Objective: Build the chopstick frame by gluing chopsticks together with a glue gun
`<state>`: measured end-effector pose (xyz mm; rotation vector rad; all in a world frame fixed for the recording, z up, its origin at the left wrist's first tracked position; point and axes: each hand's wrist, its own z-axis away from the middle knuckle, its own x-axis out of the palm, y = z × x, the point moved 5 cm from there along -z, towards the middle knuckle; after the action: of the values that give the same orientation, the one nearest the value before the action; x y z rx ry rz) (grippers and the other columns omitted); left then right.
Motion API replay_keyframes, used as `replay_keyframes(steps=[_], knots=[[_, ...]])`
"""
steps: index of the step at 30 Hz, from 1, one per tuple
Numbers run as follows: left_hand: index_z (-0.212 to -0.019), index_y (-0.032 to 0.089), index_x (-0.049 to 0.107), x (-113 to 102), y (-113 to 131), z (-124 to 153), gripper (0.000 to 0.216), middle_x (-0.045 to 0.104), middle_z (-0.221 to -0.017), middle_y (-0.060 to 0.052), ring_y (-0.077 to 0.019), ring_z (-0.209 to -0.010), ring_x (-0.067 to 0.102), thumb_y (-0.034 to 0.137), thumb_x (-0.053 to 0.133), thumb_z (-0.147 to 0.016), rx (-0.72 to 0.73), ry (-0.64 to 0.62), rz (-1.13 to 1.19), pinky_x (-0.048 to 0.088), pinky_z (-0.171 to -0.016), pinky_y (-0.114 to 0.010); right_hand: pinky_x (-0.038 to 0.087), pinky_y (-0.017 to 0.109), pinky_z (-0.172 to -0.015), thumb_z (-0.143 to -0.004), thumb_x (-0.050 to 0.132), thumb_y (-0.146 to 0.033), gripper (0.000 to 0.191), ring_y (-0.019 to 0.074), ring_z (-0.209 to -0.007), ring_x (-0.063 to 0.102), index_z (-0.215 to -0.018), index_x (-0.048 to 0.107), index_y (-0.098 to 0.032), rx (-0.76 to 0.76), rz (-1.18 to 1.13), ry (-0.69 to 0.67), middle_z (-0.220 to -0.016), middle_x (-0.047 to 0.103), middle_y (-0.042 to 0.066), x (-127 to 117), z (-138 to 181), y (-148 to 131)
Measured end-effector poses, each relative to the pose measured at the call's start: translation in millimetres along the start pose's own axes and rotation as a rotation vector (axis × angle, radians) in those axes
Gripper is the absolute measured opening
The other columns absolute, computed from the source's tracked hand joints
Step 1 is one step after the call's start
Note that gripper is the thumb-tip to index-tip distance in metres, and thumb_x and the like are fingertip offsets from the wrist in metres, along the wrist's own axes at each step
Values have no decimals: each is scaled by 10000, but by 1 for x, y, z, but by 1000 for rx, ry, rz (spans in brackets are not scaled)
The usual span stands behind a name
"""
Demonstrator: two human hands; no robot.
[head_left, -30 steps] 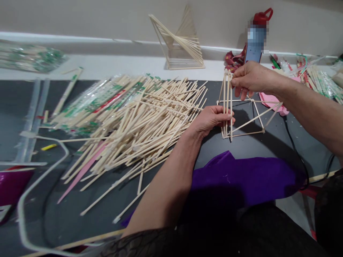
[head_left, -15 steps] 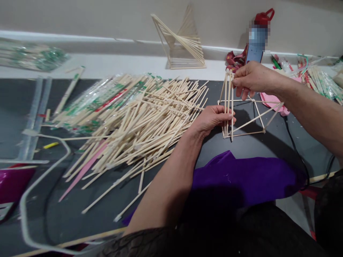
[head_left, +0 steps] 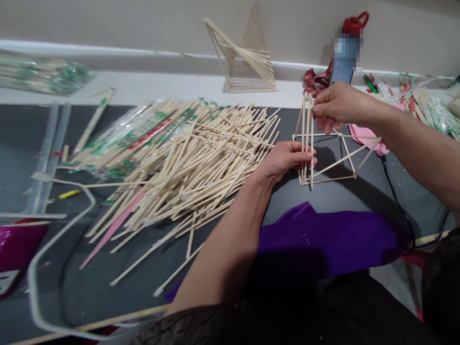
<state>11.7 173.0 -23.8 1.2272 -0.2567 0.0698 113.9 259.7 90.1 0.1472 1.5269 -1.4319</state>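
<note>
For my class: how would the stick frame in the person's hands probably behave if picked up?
The stick frame would probably be light for its size, being thin sticks around open space. Those look straight, so each is likely fairly stiff. The corners may be fragile, since sticks seem to meet there by their tips.

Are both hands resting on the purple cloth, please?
No, the left hand and right hand hold upright sticks beyond the purple cloth.

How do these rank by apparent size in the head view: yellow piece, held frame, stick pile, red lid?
1. Stick pile
2. Held frame, by outline
3. Red lid
4. Yellow piece
</note>
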Motion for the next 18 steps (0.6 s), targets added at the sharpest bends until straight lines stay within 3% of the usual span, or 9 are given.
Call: replay_keyframes(steps=[18], knots=[[-811, 142, 695, 0, 0, 0, 154, 718, -704, -34, -121, -634, 624, 194, 730, -671, 2, -1, -16, 460, -678, -282, 409, 156, -441, -849, 652, -126, 166, 87, -469, 590, -685, 625, -131, -38, 14, -11, -562, 615, 13, 2, -4, 2]])
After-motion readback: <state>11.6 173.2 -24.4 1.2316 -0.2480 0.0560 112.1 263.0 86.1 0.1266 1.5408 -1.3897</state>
